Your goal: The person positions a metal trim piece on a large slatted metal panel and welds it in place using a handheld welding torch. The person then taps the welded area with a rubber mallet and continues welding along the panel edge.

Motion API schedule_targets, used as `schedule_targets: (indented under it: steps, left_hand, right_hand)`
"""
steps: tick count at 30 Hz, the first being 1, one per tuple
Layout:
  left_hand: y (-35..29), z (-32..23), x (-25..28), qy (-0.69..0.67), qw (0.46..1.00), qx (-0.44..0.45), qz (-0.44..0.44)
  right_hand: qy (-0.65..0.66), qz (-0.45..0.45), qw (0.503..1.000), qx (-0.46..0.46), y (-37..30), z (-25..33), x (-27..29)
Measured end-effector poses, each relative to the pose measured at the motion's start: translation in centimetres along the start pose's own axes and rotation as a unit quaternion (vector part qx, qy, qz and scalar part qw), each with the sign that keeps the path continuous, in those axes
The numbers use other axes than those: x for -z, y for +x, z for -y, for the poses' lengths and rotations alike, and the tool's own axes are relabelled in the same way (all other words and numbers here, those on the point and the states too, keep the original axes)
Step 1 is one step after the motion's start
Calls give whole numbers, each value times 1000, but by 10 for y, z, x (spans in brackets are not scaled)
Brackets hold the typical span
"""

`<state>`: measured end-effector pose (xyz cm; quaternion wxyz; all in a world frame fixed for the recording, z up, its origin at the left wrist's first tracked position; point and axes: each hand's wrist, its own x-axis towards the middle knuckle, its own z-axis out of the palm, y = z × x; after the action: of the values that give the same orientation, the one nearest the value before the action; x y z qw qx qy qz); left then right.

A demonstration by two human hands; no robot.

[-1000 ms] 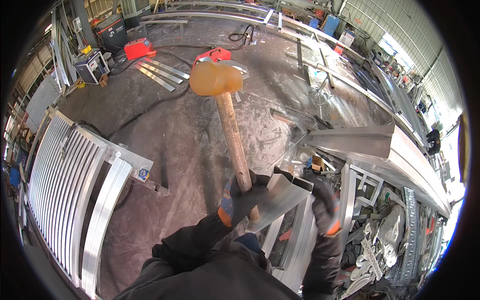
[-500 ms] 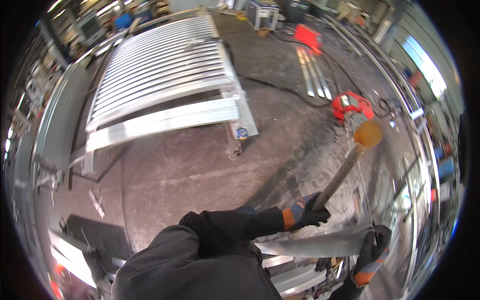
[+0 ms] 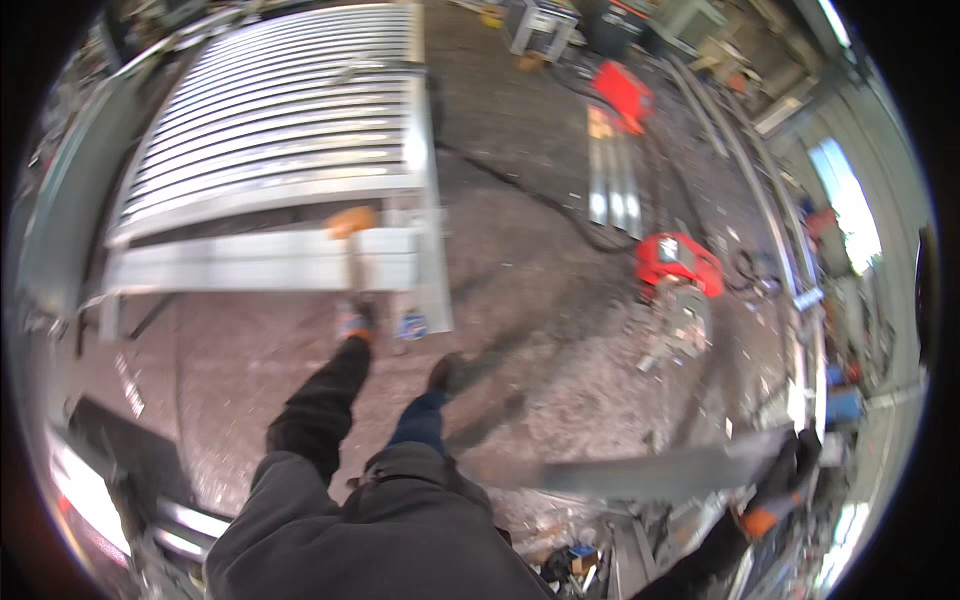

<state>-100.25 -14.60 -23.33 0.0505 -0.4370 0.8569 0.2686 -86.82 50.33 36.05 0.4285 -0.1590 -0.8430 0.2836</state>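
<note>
A mallet with an orange head [image 3: 350, 222] and a brown handle is in my gloved left hand [image 3: 357, 318], both smeared by motion. Its head shows over the white metal beam [image 3: 260, 262] at the near end of a slatted metal frame; whether they touch I cannot tell. Off to the right, my gloved right hand [image 3: 780, 475] grips one end of a long, flat grey metal strip [image 3: 650, 474]. The strip stretches leftward in front of my body, its left end blurred.
Metal slats fill the frame [image 3: 270, 130] at the far left. On the floor right of it lie a red power tool [image 3: 680, 265], several metal strips [image 3: 615, 180], a red box-like object [image 3: 624, 95] and a dark cable [image 3: 520, 190]. Metal rails [image 3: 745, 165] run along the right.
My left hand has swung the mallet from the right across to the frame's near beam. My right hand has kept the strip, now further right in view. The view has shifted and I have moved.
</note>
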Motion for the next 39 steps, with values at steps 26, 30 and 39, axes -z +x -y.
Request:
schedule_targets:
  steps: [26,30,39]
  left_hand:
    - [19,-47,17,-167,961,177,-135]
    - [-26,-104,2,-223,922,191,-253]
    - [-29,-279,21,-217,914,247,-237]
  right_hand:
    - [248,292,904,188,181,114,-509]
    - [283,320,873,235,236,111,-556]
    - [335,355,808,329,275,166,-624]
